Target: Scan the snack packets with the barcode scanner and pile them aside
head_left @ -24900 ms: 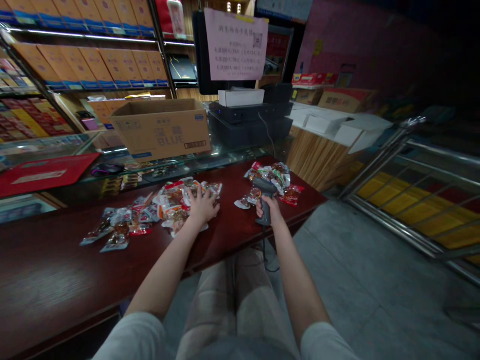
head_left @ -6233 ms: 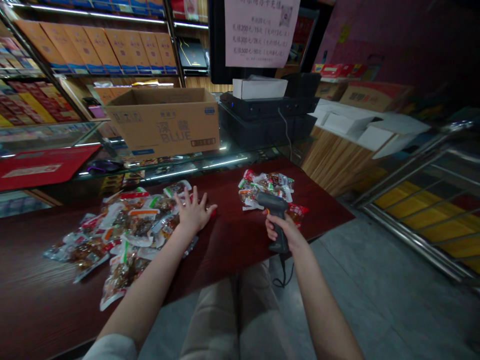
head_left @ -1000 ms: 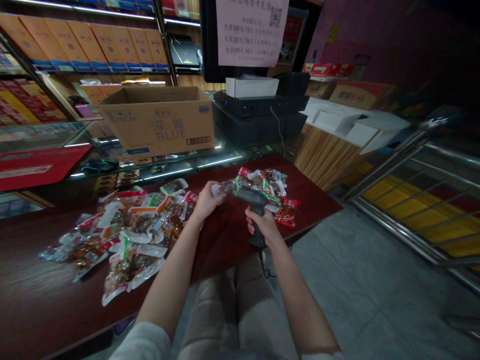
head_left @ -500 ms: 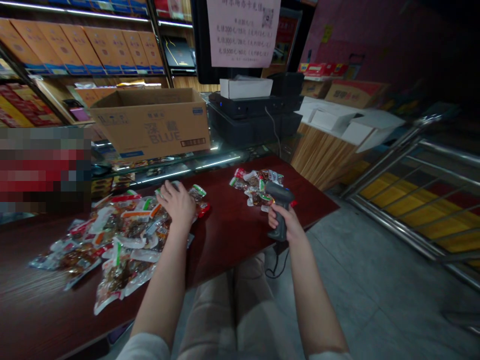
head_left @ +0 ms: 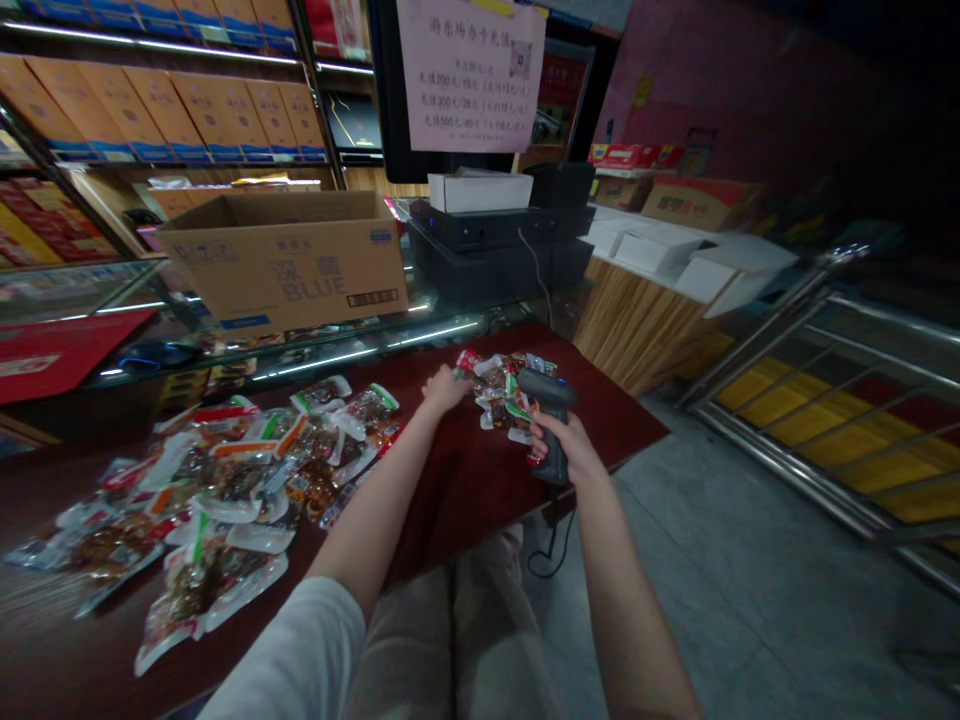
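Note:
My left hand (head_left: 444, 388) reaches to the left edge of a small heap of clear, vacuum-sealed snack packets (head_left: 496, 378). Its fingers are closed at the end of a red-topped packet (head_left: 468, 360), partly hiding the grip. In my right hand (head_left: 564, 446) is a dark grey handheld barcode scanner (head_left: 550, 392), fingers wrapped round its handle, the head over the small heap's right side. A larger pile of similar packets (head_left: 251, 460), with red, green and orange trim, lies left of my left forearm on the dark red table (head_left: 442, 505).
Behind the table, a cardboard box (head_left: 292, 265) stands on a glass counter beside black equipment (head_left: 499, 245). A red sheet (head_left: 67, 350) and a mouse (head_left: 159, 355) lie at left. The scanner's cable (head_left: 551, 572) hangs below the table edge; a metal railing (head_left: 780, 400) stands at right.
My left hand has moved right, from the large pile to the small heap. My right hand still holds the scanner near the same place. The view has shifted slightly.

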`<state>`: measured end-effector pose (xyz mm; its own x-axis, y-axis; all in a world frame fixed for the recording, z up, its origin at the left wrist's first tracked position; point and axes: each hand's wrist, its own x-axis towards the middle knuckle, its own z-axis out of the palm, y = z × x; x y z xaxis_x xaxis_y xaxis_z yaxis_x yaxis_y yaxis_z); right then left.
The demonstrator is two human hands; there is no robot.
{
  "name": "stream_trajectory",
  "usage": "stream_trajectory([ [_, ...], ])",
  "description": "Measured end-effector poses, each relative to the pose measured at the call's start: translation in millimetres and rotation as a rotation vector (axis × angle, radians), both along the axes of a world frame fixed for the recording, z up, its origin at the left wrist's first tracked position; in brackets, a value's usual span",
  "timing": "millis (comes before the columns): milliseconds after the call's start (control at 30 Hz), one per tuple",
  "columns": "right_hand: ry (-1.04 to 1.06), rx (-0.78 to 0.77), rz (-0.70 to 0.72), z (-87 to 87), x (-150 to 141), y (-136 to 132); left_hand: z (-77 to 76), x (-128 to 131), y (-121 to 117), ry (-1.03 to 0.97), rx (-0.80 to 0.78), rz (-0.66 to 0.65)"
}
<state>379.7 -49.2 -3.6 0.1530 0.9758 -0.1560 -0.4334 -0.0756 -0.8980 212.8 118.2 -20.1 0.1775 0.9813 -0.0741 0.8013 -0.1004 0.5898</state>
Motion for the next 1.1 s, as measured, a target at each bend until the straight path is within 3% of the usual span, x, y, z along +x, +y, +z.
stream_trajectory([
  [133, 0.007, -0.013, 0.01, -6.1, 0.9, 4.4, -9.5, 5.5, 5.1, -0.067, -0.024, 0.062],
  [267, 0.031, -0.016, 0.031, -12.8, -1.5, 0.0, -13.9, -3.6, 8.6, -0.475, -0.022, 0.106],
  [433, 0.02, -0.015, 0.04, -13.3, -6.3, -5.3, -0.5, -26.5, 3.4, -0.699, -0.063, 0.126],
  [600, 0.019, -0.011, 0.066, -8.1, -18.1, 0.9, 16.1, -59.8, -15.2, -1.147, -0.078, 0.139],
  [733, 0.004, 0.01, 0.125, -3.3, -39.0, 11.4, 19.0, -84.1, -28.8, -1.187, -0.026, 0.229],
  [867, -0.01, -0.002, 0.197, 0.6, -64.6, 17.7, 11.3, -97.1, -35.4, -1.18, -0.027, 0.297],
  [1100, -0.058, -0.045, 0.219, 2.0, -94.4, 19.1, -5.4, -96.7, -38.2, -1.239, -0.021, 0.237],
])
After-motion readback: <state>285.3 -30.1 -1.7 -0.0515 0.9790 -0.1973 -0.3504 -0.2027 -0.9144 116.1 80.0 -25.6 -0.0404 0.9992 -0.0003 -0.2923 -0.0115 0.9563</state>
